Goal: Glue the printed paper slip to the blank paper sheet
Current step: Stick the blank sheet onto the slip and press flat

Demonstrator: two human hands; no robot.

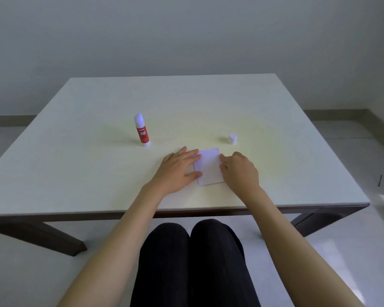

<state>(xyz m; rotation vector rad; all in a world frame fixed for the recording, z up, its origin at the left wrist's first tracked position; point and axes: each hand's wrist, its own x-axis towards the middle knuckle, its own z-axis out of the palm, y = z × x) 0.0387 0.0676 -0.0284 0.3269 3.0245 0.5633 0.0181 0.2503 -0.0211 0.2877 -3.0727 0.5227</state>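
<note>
We see the paper sheet lying flat near the counter's front edge — left hand spread flat on its left margin, grasping nothing. Right hand presses curled fingers on the right margin; uncapped glue stick and cap stand behind.

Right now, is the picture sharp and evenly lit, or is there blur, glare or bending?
Head view: wide-angle bending curves the table edges; the centre is sharp, so the glue stick label reads; the far right edge smears; soft light, faint shadows beside the cap; the paper is washed out, print unreadable.
</note>
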